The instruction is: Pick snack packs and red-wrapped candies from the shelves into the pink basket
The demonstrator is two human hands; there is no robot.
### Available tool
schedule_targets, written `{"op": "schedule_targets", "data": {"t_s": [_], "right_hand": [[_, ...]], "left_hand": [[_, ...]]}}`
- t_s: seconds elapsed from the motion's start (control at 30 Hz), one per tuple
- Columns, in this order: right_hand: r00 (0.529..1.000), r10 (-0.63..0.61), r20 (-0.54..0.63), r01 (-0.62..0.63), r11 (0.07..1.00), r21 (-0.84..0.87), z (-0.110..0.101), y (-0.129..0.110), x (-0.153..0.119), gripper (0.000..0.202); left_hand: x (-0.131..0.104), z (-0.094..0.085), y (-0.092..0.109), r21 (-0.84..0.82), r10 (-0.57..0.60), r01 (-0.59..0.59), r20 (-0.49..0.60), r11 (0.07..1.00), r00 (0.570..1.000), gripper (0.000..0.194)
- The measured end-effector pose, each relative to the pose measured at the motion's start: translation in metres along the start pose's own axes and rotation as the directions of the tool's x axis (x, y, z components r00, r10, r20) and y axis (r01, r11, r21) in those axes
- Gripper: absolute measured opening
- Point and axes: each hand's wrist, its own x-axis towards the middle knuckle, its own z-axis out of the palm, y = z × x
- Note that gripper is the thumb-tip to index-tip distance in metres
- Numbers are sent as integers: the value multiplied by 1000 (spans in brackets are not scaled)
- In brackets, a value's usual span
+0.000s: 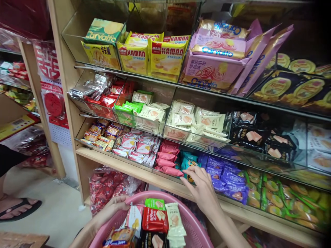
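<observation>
Round pink plastic basket [195,222] is cut off below; left fingers [121,199] clamp its rim. Glossy teal packets [190,159] sit partly hidden behind right fingers [198,175], held apart; contact unclear.

Red “KAMAN” and smaller “芝士味威化饼干” stand on yellow rectangular plastic packets [167,60], and what looks like “Carvalfo” on a green-and-cream rectangular packet [103,30] and shiny purple plastic packets [213,70], also marked “黄油曲奇 草莓味”.
</observation>
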Motion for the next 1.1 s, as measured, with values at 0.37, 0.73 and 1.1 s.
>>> {"op": "schedule_targets", "data": {"t_s": [0.37,0.73,1.1], "right_hand": [[997,65,41,-66,998,25,1,-5,5,15],[995,79,63,-86,988,124,-1,-3,4,20],[999,51,1,-51,989,138,-16,-14,16,22]], "left_hand": [[-1,-2,-2,-1,31,-31,51,1000,998,24],[-6,4,2,0,1,-1,-5,1000,1000,27],[-1,-6,-4,27,48,-49,25,998,999,24]]}}
